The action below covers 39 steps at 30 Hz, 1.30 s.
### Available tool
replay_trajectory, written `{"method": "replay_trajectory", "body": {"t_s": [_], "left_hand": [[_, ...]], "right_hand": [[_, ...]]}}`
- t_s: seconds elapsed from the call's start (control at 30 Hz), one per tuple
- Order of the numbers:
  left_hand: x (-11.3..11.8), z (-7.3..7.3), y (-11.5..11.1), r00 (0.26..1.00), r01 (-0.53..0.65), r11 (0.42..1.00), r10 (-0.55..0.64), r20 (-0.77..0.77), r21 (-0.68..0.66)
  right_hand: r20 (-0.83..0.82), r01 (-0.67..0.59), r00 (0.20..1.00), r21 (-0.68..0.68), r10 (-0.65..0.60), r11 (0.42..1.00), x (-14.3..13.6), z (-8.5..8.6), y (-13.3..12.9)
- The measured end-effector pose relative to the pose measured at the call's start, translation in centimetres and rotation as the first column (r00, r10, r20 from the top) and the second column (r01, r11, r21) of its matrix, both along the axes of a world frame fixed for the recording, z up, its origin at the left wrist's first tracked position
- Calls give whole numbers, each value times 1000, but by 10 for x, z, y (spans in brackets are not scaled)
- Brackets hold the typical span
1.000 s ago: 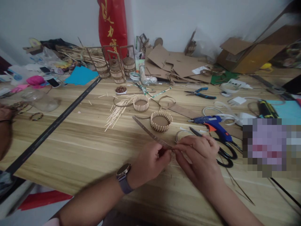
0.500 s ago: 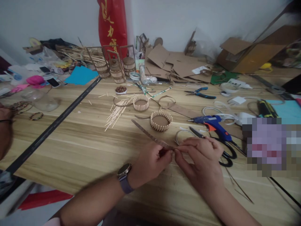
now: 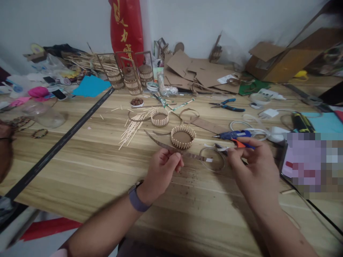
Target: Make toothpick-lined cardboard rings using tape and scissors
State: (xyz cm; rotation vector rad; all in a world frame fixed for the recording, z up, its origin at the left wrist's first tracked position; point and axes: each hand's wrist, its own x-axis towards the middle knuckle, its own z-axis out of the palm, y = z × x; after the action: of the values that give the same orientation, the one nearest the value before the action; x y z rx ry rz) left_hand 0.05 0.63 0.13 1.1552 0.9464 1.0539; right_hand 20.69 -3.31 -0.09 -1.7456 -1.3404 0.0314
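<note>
While the left hand (image 3: 162, 171) is closed in a pinch on a brown strip (image 3: 195, 156) around its middle, the thin, flat, curved band extends far left and near right of the grip, just nearer than a round brown base ringed with pale wooden pegs (image 3: 183, 145). The right hand (image 3: 254, 167) is bent beside the blue plastic glue gun (image 3: 229, 135), clear of the strip; whether it grasps anything cannot be determined.
</note>
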Motion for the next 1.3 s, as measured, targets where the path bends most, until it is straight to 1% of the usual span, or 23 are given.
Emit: {"method": "replay_trajectory", "body": {"t_s": [0.07,0.1,0.13,0.2,0.27,0.37,0.43,0.5,0.57,0.6,0.67,0.77,0.87,1.0,1.13,1.3], "left_hand": [[0,-1,2,1000,8,1000,-8,4,-5],[1,-2,2,1000,11,1000,-11,2,-3],[1,-3,3,1000,10,1000,-10,0,-1],[0,-5,3,1000,1,1000,-1,3,6],[-1,-7,3,1000,-4,1000,4,21,18],[-3,-6,1,997,25,998,-29,72,50],[-4,-4,-2,994,90,994,-94,52,68],[-4,-2,-6,985,173,980,-170,-37,99],[-4,-1,-10,962,243,956,-215,-171,164],[-4,-1,-12,949,259,943,-208,-236,208],[-3,-1,-14,930,248,924,-143,-339,292],[-2,-3,-15,919,197,916,-49,-391,348],[-1,-3,-15,920,206,921,-68,-385,330],[-1,-2,-16,922,224,939,-118,-368,261],[-2,-2,-17,929,235,953,-161,-334,193],[-3,-1,-15,936,264,946,-203,-287,190]], "right_hand": [[70,-56,996,11,55,998,1,-1,2],[119,-124,986,25,120,992,1,-2,3],[163,-224,963,36,216,974,0,-2,3],[201,-397,901,27,384,917,-4,-2,3],[192,-485,858,-7,477,875,-10,-1,2],[144,-519,840,-64,523,852,-17,1,0],[93,-539,833,-78,545,838,-21,2,-1],[56,-550,831,-66,553,833,-25,2,-4],[42,-560,826,-56,562,827,-28,2,-6],[40,-569,820,-58,572,820,-30,2,-7],[45,-588,805,-65,591,806,-33,2,-9],[79,-595,799,-40,596,803,-37,2,-10],[119,-599,794,-19,596,801,-39,2,-11],[138,-602,788,-34,600,798,-40,4,-11],[106,-603,789,-51,605,796,-39,5,-11],[64,-590,803,-62,593,805,-39,6,-10]]}}
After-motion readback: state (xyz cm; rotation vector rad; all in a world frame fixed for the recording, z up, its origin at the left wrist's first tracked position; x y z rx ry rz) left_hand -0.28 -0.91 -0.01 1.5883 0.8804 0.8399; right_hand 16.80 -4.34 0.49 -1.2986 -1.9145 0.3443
